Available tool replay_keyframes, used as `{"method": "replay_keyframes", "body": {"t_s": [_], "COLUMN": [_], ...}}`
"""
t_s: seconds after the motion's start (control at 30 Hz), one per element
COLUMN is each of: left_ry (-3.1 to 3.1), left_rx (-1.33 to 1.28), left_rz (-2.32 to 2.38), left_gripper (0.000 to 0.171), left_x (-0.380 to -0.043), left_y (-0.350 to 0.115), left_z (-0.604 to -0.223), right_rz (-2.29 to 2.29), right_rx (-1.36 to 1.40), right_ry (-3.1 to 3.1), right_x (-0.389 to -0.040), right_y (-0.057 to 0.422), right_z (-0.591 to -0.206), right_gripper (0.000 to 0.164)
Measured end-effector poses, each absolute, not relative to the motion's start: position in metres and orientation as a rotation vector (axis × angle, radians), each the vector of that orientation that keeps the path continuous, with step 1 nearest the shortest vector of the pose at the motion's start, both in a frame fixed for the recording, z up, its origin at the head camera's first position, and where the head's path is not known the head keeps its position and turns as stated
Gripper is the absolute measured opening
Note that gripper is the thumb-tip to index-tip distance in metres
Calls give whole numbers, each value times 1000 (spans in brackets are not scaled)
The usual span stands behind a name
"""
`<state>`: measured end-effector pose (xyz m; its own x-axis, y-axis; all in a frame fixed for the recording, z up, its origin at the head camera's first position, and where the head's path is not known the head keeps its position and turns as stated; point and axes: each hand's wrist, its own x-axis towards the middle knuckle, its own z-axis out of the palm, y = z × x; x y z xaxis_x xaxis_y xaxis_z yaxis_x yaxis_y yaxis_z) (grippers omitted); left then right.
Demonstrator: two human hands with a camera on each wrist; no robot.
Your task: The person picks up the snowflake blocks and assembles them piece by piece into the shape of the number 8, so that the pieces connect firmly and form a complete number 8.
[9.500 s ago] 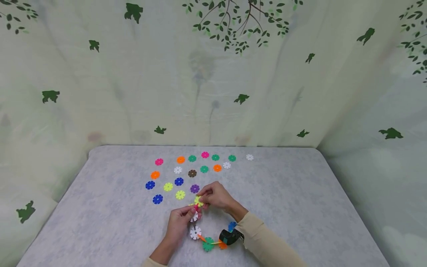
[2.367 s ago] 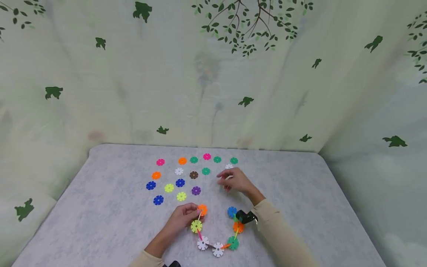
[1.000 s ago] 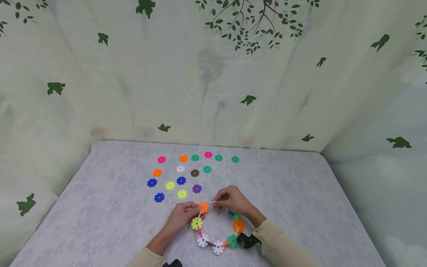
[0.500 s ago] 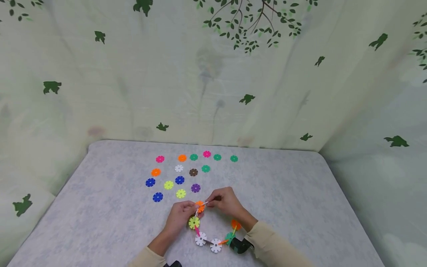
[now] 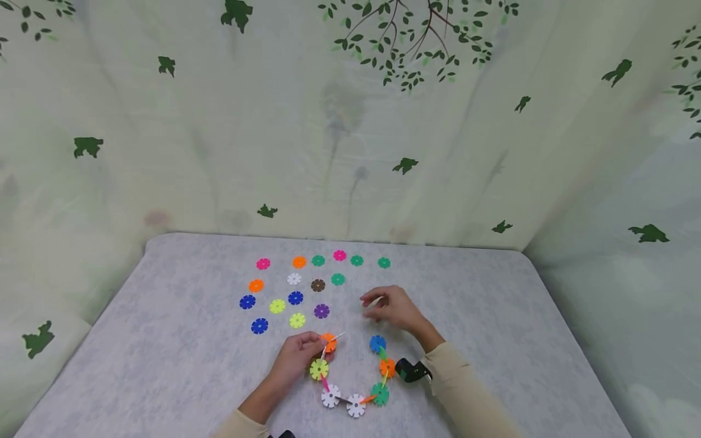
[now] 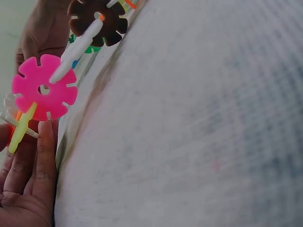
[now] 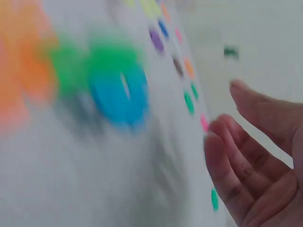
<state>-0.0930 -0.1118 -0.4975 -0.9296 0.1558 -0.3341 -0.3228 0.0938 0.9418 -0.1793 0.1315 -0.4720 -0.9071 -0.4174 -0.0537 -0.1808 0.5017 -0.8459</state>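
In the head view my left hand (image 5: pixel 298 358) pinches the upper-left end of a curved chain of slotted plastic discs at its orange disc (image 5: pixel 329 342). A white disc (image 5: pixel 339 336), seen edge-on, sticks out from that orange one. Below come a yellow disc (image 5: pixel 319 368), two white ones, a green (image 5: pixel 380 394) and an orange, joined by edge-on discs, up to a blue disc (image 5: pixel 378 344) at the other end. Beyond the gap my right hand (image 5: pixel 395 309) hovers, fingers loosely bent, holding nothing. In the left wrist view, pink (image 6: pixel 45 87) and brown (image 6: pixel 99 21) chain discs hang near the fingers.
Several loose discs lie spread on the grey table (image 5: pixel 465 340), including a purple disc (image 5: pixel 321 311), a brown disc (image 5: pixel 317 285) and a green disc (image 5: pixel 384 263). A fabric backdrop (image 5: pixel 241 134) with leaf prints rises behind the far table edge.
My right hand picked up a loose white disc, pushed it onto the chain's end orange disc, then let go and drew back up and right. My left hand keeps its pinch.
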Motion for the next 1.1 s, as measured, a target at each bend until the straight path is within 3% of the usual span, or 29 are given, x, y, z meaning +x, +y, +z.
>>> {"method": "replay_keyframes", "body": {"t_s": [0.27, 0.53, 0.8, 1.0, 1.1], "left_ry": [1976, 1974, 1946, 1951, 1940], "left_rx": [-139, -152, -115, -100, -99], "left_rz": [1873, 1853, 1890, 1900, 1901], "left_gripper": [21, 22, 23, 22, 22], "left_x": [-96, -98, -98, -98, -98], "left_y": [-113, -113, -114, -115, -116], "left_z": [-500, -500, -498, -500, -501], "right_rz": [-1340, -995, -983, -1416, -1640], "right_rx": [12, 45, 16, -41, -89], "right_ry": [2699, 2814, 2854, 2586, 2328], "right_x": [-247, -278, -280, -261, -239], "right_y": [172, 160, 154, 151, 146], "right_z": [-485, -498, -496, -496, -494], "right_gripper": [28, 50, 30, 18, 21]}}
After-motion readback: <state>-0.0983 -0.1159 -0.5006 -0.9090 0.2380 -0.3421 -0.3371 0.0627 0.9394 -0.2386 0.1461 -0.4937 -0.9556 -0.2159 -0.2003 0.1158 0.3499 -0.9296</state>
